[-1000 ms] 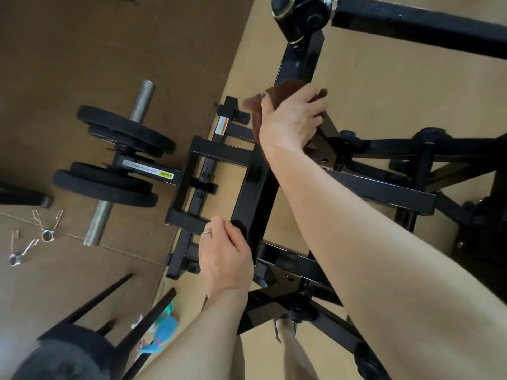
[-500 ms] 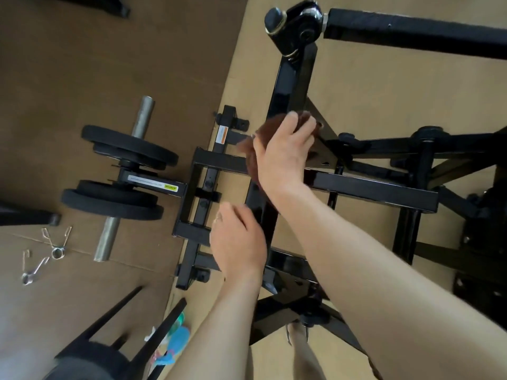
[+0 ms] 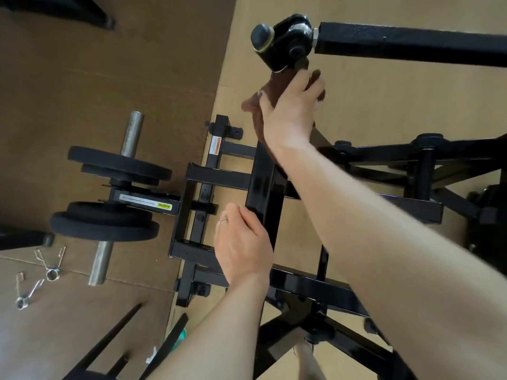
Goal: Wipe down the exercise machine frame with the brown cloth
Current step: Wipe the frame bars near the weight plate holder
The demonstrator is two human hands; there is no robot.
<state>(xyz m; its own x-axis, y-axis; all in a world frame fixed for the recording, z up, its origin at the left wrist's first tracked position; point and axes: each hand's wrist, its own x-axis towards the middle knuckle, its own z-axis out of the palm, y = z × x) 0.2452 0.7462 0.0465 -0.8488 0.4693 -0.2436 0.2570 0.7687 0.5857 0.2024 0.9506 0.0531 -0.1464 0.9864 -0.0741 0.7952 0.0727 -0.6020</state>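
We look steeply down from head height, close over both forearms, onto the black machine frame (image 3: 263, 187) at centre, brown floor (image 3: 82, 78) left, its far end toward the top.

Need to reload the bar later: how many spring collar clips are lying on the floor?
2. One spring clip lies near the bar's lower end; the other sits below-left of it. More may be out of frame.
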